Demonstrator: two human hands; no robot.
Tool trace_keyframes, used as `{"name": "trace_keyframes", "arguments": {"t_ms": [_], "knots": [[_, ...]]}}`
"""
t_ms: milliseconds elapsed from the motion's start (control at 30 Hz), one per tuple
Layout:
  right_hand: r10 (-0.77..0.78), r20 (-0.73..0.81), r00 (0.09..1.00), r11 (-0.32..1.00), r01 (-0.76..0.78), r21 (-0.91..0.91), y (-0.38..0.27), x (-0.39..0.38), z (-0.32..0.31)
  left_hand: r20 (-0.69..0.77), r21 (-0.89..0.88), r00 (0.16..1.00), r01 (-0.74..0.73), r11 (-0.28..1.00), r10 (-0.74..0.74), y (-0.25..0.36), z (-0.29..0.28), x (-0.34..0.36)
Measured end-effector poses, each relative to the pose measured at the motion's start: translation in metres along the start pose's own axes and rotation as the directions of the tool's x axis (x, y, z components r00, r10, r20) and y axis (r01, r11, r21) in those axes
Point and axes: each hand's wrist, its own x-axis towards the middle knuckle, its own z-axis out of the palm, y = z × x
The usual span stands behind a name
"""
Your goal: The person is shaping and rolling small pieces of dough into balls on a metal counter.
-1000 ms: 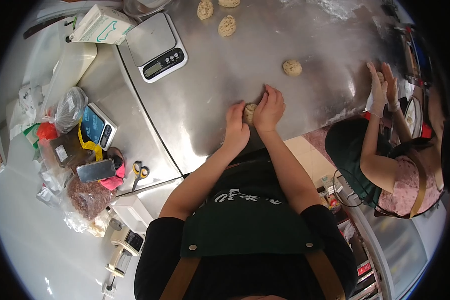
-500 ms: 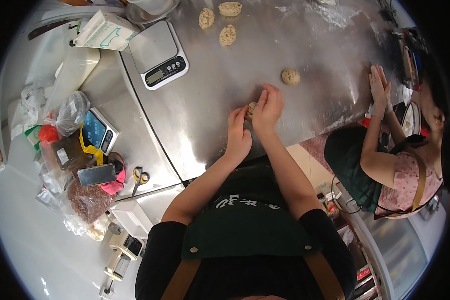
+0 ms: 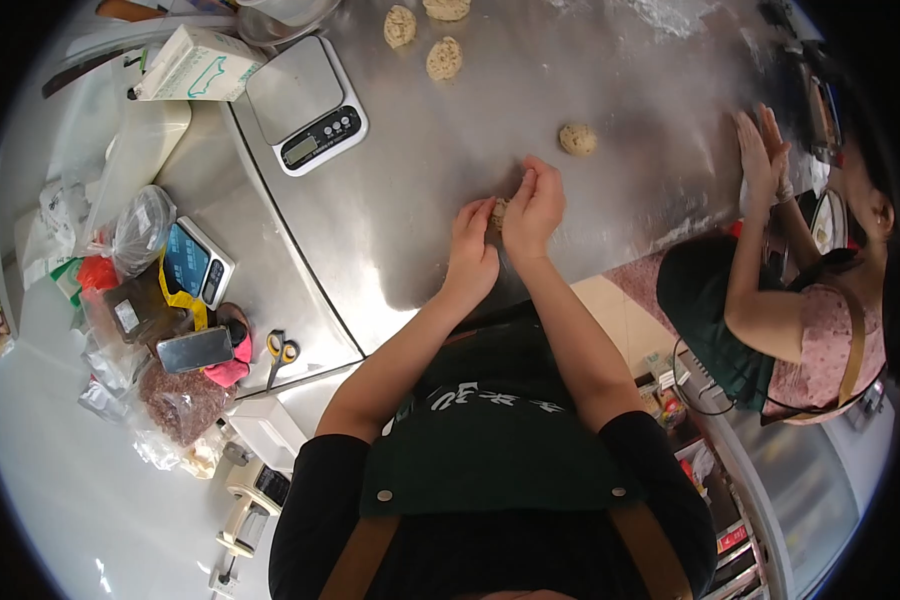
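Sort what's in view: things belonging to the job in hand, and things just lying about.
Job, apparently:
dough piece between left hand and right hand
loose dough pieces
possibly larger scale

Lying about, apparently:
scissors
phone
carton

A speckled, pale dough lump (image 3: 499, 213) (partly hidden) sits between left hand (image 3: 472, 248) and right hand (image 3: 534, 212).

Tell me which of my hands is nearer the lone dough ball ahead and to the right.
Right. Your right hand is left of the dough ball and closer to your body; your left hand is farther left and closer in.
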Motion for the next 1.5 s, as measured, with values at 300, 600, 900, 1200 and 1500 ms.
{"name": "trace_keyframes", "arguments": {"t_ms": [300,600,900,1200,1500], "knots": [[-0.163,-0.040,0.986,0.977,0.156,-0.149,0.027,-0.021,0.000,-0.103,-0.057,0.992,0.070,0.996,-0.075,-0.012,0.016,-0.018],[-0.038,-0.005,0.999,0.994,0.037,-0.107,0.001,-0.028,-0.007,-0.046,-0.025,0.999,0.012,1.000,-0.013,0.002,0.020,-0.042],[-0.065,0.018,0.998,0.991,0.067,-0.115,0.031,-0.036,-0.010,0.113,0.056,0.990,0.075,0.996,-0.081,-0.008,0.009,-0.018],[0.045,0.014,0.999,0.992,-0.046,0.115,0.005,-0.011,-0.008,-0.038,-0.075,0.999,-0.003,0.997,0.000,-0.002,0.017,-0.034],[0.231,0.241,0.943,0.952,-0.270,0.145,0.007,-0.068,-0.045,0.029,-0.150,0.998,0.065,0.987,-0.061,-0.005,0.016,-0.041]]}}
